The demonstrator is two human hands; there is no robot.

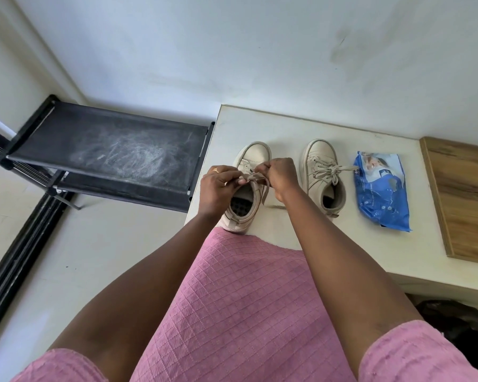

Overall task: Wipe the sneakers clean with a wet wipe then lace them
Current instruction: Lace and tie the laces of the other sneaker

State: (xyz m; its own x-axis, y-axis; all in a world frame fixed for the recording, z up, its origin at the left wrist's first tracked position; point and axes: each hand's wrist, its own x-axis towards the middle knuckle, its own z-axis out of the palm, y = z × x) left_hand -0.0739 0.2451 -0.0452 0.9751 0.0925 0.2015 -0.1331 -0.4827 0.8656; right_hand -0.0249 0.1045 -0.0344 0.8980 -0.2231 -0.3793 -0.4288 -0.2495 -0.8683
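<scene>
Pinching the beige lace [255,178] at frame centre, my left hand [218,187] and right hand [281,175] each curl round a strand above the sneaker [255,154], whose heel sits at the near edge of the table [287,128]; I judge a hard tug could drag it off, or a slack pinch undo the unfinished knot. Right of centre, the second sneaker [319,158] stands tied beside the wipe pack [381,194].
</scene>
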